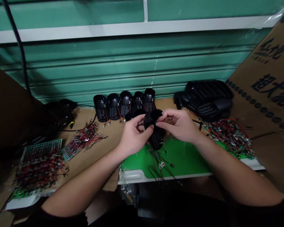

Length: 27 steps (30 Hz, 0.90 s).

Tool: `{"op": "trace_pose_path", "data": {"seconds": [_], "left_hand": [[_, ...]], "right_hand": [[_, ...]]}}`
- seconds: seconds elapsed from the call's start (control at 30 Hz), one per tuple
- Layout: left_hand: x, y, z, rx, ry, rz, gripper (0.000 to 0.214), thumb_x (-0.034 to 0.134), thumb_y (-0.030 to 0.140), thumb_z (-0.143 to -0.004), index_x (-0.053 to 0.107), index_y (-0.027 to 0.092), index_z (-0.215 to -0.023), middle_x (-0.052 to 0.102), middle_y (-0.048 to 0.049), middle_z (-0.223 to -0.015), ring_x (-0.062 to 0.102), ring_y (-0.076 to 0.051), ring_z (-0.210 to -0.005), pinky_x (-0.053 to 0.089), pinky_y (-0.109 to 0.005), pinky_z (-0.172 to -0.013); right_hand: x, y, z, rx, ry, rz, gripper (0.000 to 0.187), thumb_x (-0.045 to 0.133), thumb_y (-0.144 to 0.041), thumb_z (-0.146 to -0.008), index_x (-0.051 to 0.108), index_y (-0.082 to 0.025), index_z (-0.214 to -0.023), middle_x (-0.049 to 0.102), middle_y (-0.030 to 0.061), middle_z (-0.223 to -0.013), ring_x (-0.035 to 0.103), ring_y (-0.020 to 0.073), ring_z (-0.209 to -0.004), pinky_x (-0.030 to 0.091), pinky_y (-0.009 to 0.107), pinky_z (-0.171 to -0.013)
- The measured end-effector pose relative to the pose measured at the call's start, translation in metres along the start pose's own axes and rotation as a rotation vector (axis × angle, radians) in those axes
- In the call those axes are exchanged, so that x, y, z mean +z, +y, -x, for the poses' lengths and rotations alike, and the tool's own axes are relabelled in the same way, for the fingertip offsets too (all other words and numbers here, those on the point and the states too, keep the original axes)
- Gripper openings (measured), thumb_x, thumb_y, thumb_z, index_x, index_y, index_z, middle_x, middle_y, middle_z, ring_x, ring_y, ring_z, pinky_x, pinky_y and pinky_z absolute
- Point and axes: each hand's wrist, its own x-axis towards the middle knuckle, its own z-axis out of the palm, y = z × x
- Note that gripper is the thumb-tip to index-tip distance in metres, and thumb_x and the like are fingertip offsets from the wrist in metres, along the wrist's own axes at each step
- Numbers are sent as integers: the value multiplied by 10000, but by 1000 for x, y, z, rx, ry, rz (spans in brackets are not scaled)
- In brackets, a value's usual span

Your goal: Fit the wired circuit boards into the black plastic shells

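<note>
A black plastic housing [157,135] is held up over the green board by my left hand [135,134], its fingers closed round the left side and the thumb across the front. My right hand [177,125] is closed in a pinch at the upper right of that housing; whatever small part lies between its fingertips is hidden. Just below, several thin wires with small connectors [161,164] lie on the green board [189,157]. Behind my hands a row of similar black housings [126,104] stands against the green wall, red wires hanging from them.
Wired circuit boards [41,165] are heaped at the left, beside another wired strip [80,140]. On the right lie a tangle of red and black wires [232,135] and a pile of black shells [208,94]. A printed cardboard box [267,94] walls the right side.
</note>
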Motion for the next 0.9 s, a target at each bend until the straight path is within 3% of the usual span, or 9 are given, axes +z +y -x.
{"op": "trace_pose_path", "data": {"seconds": [0.17, 0.4, 0.73, 0.9], "left_hand": [[-2, 1, -2, 45, 28, 25, 460, 842, 369, -823, 721, 144, -1205, 651, 44, -692, 571, -43, -484, 518, -164, -443], [-3, 0, -4, 26, 30, -12, 473, 848, 381, -809, 704, 140, -1189, 634, 59, -633, 565, -57, -440, 506, -174, -419], [-2, -1, -3, 31, 20, -3, 412, 845, 378, -811, 696, 148, -1119, 635, 57, -645, 558, -56, -431, 496, -177, -405], [-3, -4, -4, 29, 0, -18, 402, 832, 401, -842, 686, 159, -1128, 636, 59, -645, 564, -56, -427, 505, -174, -409]], "right_hand": [[1, 1, -1, 188, -50, -41, 451, 972, -534, -788, 674, -224, -925, 644, -36, -624, 586, 140, -478, 476, 246, -422], [-2, 4, -3, 231, -213, -79, 383, 835, -571, -903, 744, -199, -917, 694, -2, -603, 630, 152, -463, 498, 242, -435], [2, 7, 0, 208, -121, -80, 329, 904, -492, -837, 771, -191, -835, 664, -6, -550, 606, 146, -432, 449, 229, -397], [1, 6, -1, 218, -113, -85, 338, 926, -494, -807, 794, -184, -831, 687, 11, -565, 617, 152, -441, 481, 241, -414]]}}
